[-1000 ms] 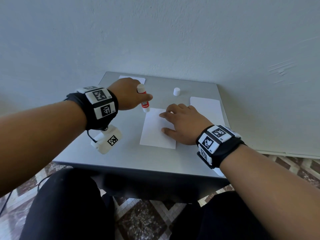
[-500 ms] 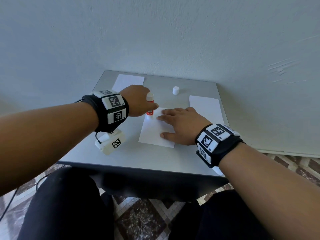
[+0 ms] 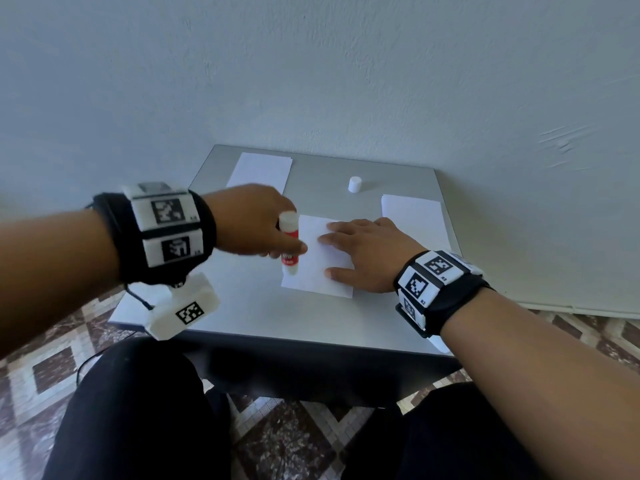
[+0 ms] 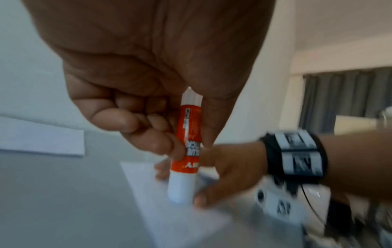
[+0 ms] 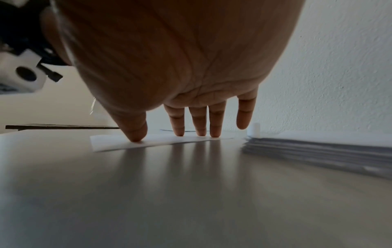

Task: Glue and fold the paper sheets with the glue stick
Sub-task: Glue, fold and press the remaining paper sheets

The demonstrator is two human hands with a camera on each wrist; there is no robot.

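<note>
A white paper sheet [image 3: 311, 268] lies in the middle of the grey table [image 3: 263, 317]. My right hand [image 3: 360, 252] lies flat on its right half, with straight fingers [image 5: 179, 124] pressing it down. My left hand [image 3: 256, 223] grips an uncapped red-and-white glue stick [image 3: 289, 244] upright, its lower end on the sheet's left edge. In the left wrist view the glue stick [image 4: 186, 151] is pinched between thumb and fingers, with its tip down on the paper sheet [image 4: 161, 209].
The glue stick's white cap [image 3: 355, 184] stands at the back of the table. A stack of white sheets [image 3: 414, 216] lies at the right and shows as a pile of sheets [image 5: 318, 147] beside my right hand. Another sheet [image 3: 259, 169] lies back left.
My left hand has drawn the glue stick toward me along the sheet's left edge. The right hand has stayed flat on the paper.
</note>
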